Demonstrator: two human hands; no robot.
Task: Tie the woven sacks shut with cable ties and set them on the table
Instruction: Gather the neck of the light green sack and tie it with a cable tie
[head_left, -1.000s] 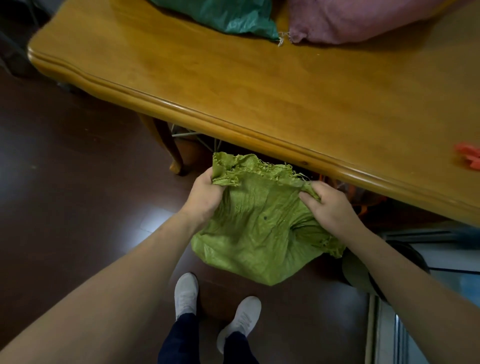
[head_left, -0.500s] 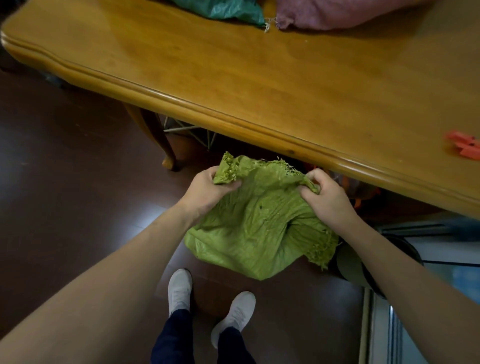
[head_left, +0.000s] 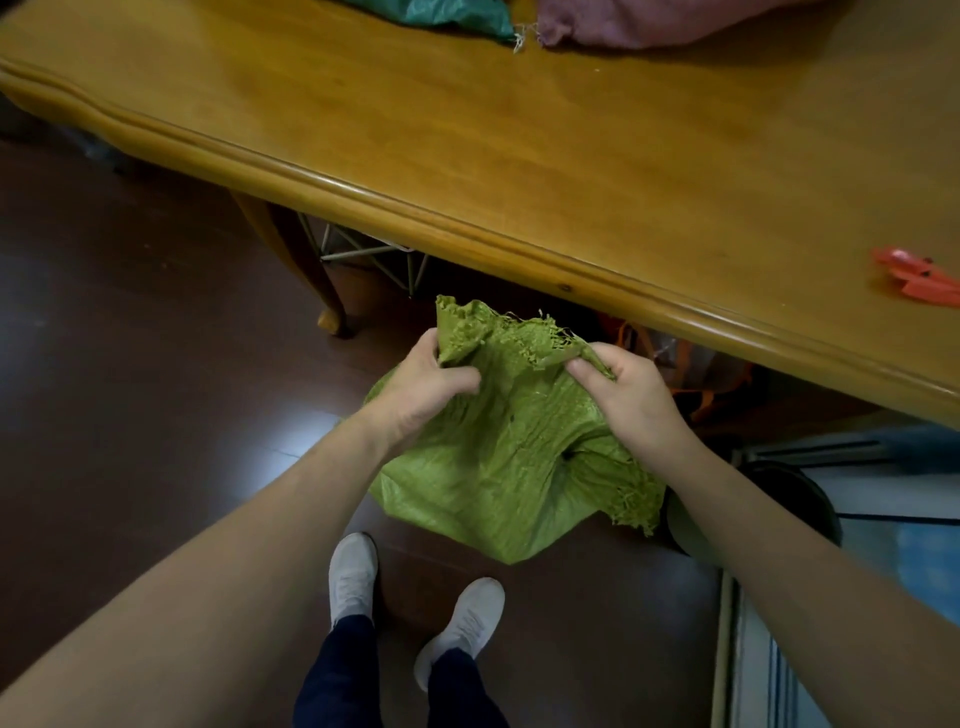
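Compared with half a second before, the two hands had drawn a little closer together along the frayed mouth of the green sack (head_left: 509, 457), bunching the cloth between them. The left hand (head_left: 426, 384) gripped the mouth's left end, with the fingers curled into the fabric and the thumb pressed across the front. The right hand (head_left: 631, 395) pinched the right end between thumb and curled fingers. As before, the sack hung from both hands in front of the table's (head_left: 467, 228) near edge, below the top and above the floor (head_left: 130, 364).

There were three sacks in all. One was the green one being held, and a teal sack (head_left: 452, 13) and a pink sack (head_left: 649, 21) lay side by side at the far edge of the table. Some orange plastic pieces (head_left: 919, 275) lay at the table's right end, too blurred to count. Two white shoes (head_left: 353, 571) stood below the sack.

The table was glossy yellow wood with a moulded rim and a curved leg (head_left: 306, 270). The floor was dark, polished and reflective. A wire frame (head_left: 374, 254) and an orange bag (head_left: 691, 364) sat under the table.
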